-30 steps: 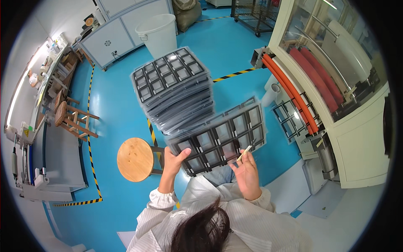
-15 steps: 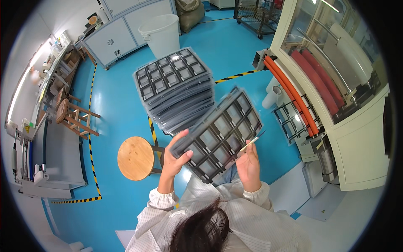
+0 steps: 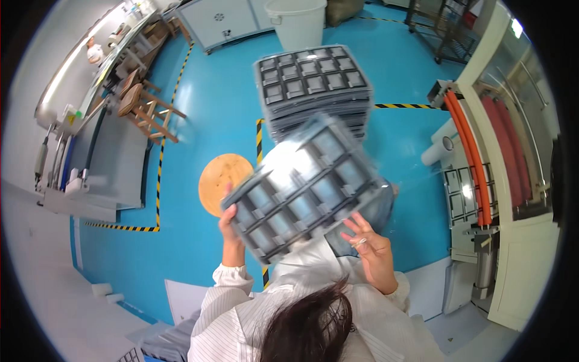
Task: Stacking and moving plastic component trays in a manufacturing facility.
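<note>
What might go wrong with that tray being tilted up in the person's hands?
The grey compartment tray is blurred and steeply tilted. Only the left hand seems to grip an edge, while the right hand is open beneath it, so it may slip. It could also knock the tray stack just behind.

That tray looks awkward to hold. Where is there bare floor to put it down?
Bare blue floor lies between the wooden stools and the tray stack, and left of the round stool. Crowded: right, by the machine.
</note>
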`<state>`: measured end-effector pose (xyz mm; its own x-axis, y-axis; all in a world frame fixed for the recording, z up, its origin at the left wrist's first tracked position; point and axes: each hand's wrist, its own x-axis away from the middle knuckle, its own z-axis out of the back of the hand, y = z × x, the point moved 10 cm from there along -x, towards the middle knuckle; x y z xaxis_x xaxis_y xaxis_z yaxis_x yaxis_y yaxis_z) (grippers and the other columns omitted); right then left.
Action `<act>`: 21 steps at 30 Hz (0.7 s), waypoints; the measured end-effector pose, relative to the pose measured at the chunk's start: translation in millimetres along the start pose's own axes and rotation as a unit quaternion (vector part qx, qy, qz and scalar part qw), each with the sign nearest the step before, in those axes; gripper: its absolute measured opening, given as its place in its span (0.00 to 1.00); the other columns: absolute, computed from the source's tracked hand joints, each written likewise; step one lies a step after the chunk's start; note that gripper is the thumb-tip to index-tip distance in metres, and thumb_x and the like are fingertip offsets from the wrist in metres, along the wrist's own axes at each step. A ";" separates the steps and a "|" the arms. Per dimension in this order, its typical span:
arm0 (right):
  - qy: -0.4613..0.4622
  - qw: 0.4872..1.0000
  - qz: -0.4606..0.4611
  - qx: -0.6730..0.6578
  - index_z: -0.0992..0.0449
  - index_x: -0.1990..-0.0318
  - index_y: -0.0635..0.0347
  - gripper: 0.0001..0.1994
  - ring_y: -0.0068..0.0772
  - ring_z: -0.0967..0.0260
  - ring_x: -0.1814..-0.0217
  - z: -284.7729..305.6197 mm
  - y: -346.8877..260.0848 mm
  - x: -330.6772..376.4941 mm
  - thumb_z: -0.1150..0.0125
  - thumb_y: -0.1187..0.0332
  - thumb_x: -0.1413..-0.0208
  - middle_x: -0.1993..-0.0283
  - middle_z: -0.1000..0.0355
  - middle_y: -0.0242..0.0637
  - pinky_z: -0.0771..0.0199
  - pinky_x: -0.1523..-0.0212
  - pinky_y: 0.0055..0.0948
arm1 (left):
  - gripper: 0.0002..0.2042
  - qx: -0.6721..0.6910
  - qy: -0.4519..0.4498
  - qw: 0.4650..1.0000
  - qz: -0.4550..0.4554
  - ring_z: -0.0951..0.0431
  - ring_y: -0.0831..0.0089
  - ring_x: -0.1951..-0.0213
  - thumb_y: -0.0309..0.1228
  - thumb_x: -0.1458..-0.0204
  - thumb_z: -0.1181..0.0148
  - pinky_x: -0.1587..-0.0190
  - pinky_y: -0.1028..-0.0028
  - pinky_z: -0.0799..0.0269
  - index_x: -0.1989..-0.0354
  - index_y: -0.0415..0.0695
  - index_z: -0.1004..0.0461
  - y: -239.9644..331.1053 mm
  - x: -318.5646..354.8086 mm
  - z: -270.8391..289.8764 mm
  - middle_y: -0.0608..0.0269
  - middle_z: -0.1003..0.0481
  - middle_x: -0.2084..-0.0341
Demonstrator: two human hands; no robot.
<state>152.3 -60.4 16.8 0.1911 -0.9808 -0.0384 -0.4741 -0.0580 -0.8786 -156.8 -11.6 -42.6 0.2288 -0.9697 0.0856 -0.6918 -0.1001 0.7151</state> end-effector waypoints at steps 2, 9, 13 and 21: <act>-0.016 0.999 -0.013 0.025 0.26 0.62 0.67 0.09 0.46 0.42 0.38 1.3 5.1 -2.6 0.45 0.70 0.45 0.37 0.45 0.53 0.36 0.45 0.45 | 0.36 0.016 0.017 0.999 -0.039 0.38 0.51 0.44 0.35 0.53 0.50 0.42 0.54 0.39 0.34 0.51 0.57 26.2 19.5 35.9 0.46 0.42 0.43; 0.083 0.992 -0.053 0.084 0.26 0.63 0.67 0.08 0.40 0.28 0.55 46.1 25.4 -3.4 0.47 0.71 0.43 0.53 0.29 0.50 0.28 0.53 0.35 | 0.31 0.036 0.156 0.977 -0.141 0.39 0.55 0.42 0.30 0.45 0.58 0.40 0.52 0.43 0.33 0.60 0.60 40.3 43.4 176.4 0.54 0.43 0.40; 0.160 0.978 -0.025 0.129 0.26 0.63 0.67 0.09 0.34 0.27 0.63 73.2 14.6 1.4 0.45 0.68 0.44 0.61 0.27 0.46 0.26 0.58 0.30 | 0.35 0.009 0.207 0.967 -0.149 0.37 0.61 0.43 0.23 0.46 0.53 0.41 0.57 0.42 0.34 0.66 0.60 21.1 1.4 247.6 0.58 0.42 0.41; 0.245 0.961 -0.005 0.132 0.25 0.62 0.68 0.10 0.30 0.27 0.68 95.5 12.7 4.9 0.42 0.68 0.45 0.67 0.25 0.41 0.26 0.62 0.27 | 0.32 -0.015 0.234 0.969 -0.081 0.36 0.65 0.45 0.25 0.47 0.49 0.43 0.61 0.40 0.34 0.54 0.54 2.0 -65.6 314.0 0.58 0.37 0.44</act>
<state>229.3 -48.2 -40.0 -0.2635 -0.9541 0.1427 -0.2281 -0.0821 -0.9702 -388.2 -18.2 -264.6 0.6232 -0.7340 0.2699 -0.6018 -0.2297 0.7649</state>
